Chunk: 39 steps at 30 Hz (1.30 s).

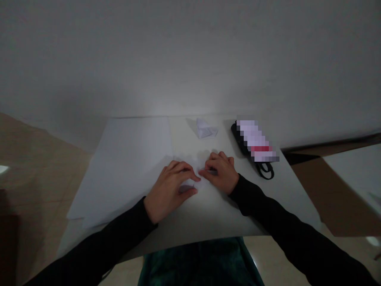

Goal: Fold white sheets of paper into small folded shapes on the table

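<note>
A small piece of folded white paper (188, 183) lies low over the tabletop, mostly covered by my fingers. My left hand (174, 184) is curled around it, with the paper showing between thumb and forefinger. From the other side my right hand (220, 171) pinches the paper's right part, thumb and bent fingers close together. The exact folds under the hands are too faint to make out. Beyond them, near the wall, stands another folded paper piece (204, 129) with a pointed top, touched by neither hand.
Large white paper sheets (131, 159) cover the left of the white table (232, 222). A phone with a blurred screen (257, 141) rests on a black object with a strap loop (266, 171) at the right. A wall (190, 59) borders the far edge. Brown cardboard (336, 198) is beside the table.
</note>
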Motion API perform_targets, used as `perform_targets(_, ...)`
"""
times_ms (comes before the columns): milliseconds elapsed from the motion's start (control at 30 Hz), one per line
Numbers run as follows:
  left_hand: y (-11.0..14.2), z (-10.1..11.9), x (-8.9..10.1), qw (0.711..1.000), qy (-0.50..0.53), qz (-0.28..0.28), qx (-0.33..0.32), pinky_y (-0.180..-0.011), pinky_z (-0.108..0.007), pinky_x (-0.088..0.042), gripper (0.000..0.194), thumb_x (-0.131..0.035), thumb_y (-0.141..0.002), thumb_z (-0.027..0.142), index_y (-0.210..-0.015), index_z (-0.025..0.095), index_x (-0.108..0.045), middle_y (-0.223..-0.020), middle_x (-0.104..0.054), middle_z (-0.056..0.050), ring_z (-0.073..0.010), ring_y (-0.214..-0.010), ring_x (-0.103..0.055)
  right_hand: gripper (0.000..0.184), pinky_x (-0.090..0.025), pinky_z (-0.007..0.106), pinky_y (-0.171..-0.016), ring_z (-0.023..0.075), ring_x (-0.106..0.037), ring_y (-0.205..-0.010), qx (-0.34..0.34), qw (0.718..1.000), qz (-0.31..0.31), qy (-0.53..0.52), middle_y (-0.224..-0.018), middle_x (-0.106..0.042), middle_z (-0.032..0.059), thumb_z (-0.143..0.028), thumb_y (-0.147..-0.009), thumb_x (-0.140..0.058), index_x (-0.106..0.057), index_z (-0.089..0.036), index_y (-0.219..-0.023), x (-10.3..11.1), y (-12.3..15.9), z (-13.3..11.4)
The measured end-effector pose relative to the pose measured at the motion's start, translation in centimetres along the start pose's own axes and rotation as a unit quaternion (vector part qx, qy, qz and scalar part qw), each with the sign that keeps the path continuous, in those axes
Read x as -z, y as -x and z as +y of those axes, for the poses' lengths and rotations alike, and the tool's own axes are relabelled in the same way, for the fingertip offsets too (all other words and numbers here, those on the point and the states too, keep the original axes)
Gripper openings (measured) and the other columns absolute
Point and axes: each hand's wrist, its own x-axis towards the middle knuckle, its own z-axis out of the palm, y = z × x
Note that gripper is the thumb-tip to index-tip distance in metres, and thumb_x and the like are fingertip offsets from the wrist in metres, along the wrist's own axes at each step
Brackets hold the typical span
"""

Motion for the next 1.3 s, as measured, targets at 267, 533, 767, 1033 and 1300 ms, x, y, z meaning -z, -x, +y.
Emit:
perform_targets(267,0.5,-0.6,1.0,0.997,-0.022,-0.036,-0.062,-0.098,-0.044,-0.039,0.028,-0.062,-0.085,0.029,-0.112,0.032,-0.067,-0.132,-0.052,-0.004,-0.0242,-0.118,-0.045,0.024,-0.022,0.032,-0.069,0.0207,-0.047,-0.09,-0.008,1.0,0.027,-0.008,-0.082,-0.059,0.0021,-0.033,-0.077,-0.068,-0.06,-0.018,-0.06,-0.3,0.1,0.0)
perform_targets(533,1.5,-0.4,0.4,0.994,-0.064,-0.009,-0.092,-0.097,-0.046,-0.039,0.033,-0.054,-0.089,0.026,-0.12,0.032,-0.062,-0.137,-0.049,-0.006,-0.0252,-0.122,-0.044,0.01,-0.033,0.039,-0.078,0.0262,-0.051,-0.1,0.113,0.968,0.215,0.063,-0.108,-0.063,0.0079,-0.029,-0.082,-0.063,-0.066,-0.022,-0.088,-1.3,4.2,-0.3)
perform_targets(767,2.2,-0.3,-0.2,0.988,-0.106,0.005,-0.11,-0.096,-0.046,-0.038,0.035,-0.049,-0.091,0.025,-0.124,0.029,-0.06,-0.138,-0.049,-0.007,-0.0261,-0.121,-0.044,0.029,-0.039,0.038,-0.092,0.0235,-0.058,-0.11,0.303,0.921,0.207,0.13,-0.116,-0.067,0.0125,-0.02,-0.09,-0.05,-0.061,-0.009,-0.115,-2.9,9.0,-1.1)
perform_targets(1033,1.9,-0.4,-0.1,0.985,-0.118,0.01,-0.123,-0.094,-0.045,-0.041,0.037,-0.052,-0.09,0.025,-0.125,0.031,-0.059,-0.134,-0.052,-0.006,-0.0258,-0.118,-0.045,0.035,-0.038,0.041,-0.093,0.0227,-0.058,-0.114,0.241,0.952,0.168,0.091,-0.117,-0.067,0.0112,-0.018,-0.09,-0.047,-0.057,-0.013,-0.123,-2.9,8.7,-0.6)
perform_targets(1300,1.9,-0.4,0.0,0.985,-0.111,0.012,-0.13,-0.095,-0.047,-0.04,0.036,-0.053,-0.088,0.022,-0.123,0.029,-0.061,-0.135,-0.052,-0.008,-0.0265,-0.119,-0.045,0.031,-0.037,0.04,-0.088,0.0228,-0.061,-0.109,0.153,0.961,0.213,0.092,-0.115,-0.067,0.0111,-0.014,-0.087,-0.049,-0.061,-0.014,-0.115,-2.3,8.2,1.7)
